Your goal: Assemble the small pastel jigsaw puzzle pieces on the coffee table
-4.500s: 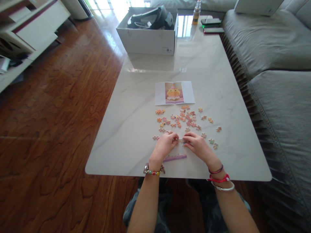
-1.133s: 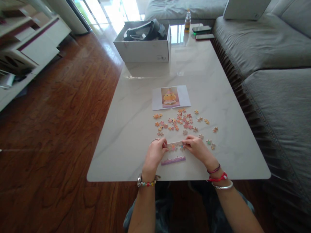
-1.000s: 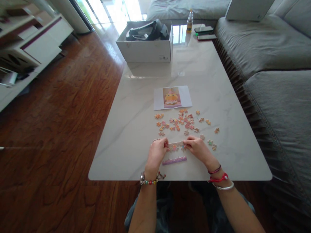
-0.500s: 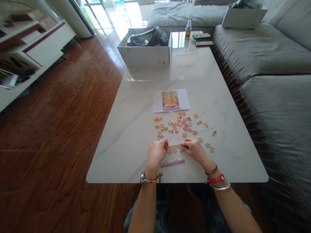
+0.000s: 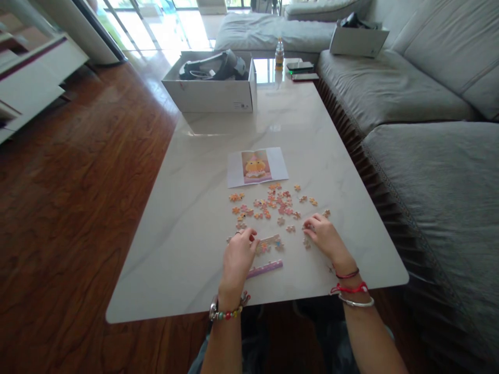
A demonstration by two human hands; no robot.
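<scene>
My left hand (image 5: 238, 257) is closed, thumb and fingertips pinched at the left end of a joined strip of jigsaw pieces (image 5: 268, 244). Below that strip lies a straight purple row of joined pieces (image 5: 265, 268), partly behind my left hand. My right hand (image 5: 324, 236) is apart from the strip, at the right, its fingertips bent together on a small puzzle piece that they mostly cover. Just under those fingers sits a pale loose piece (image 5: 306, 243). Beyond my hands several pink and orange loose puzzle pieces (image 5: 283, 200) lie scattered.
A creased paper with a printed yellow cartoon picture (image 5: 256, 165) lies past the pieces. Farther back on the white table (image 5: 171, 223) stand an open white box (image 5: 218, 96) holding a dark device, a bottle (image 5: 279, 56) and flat dark devices (image 5: 302, 67). A grey sofa (image 5: 429, 161) runs along the right.
My right hand has left the strip's right end and moved right to the loose pieces. My left hand stays at the strip's left end. The whole view has shifted, with the table lying farther left.
</scene>
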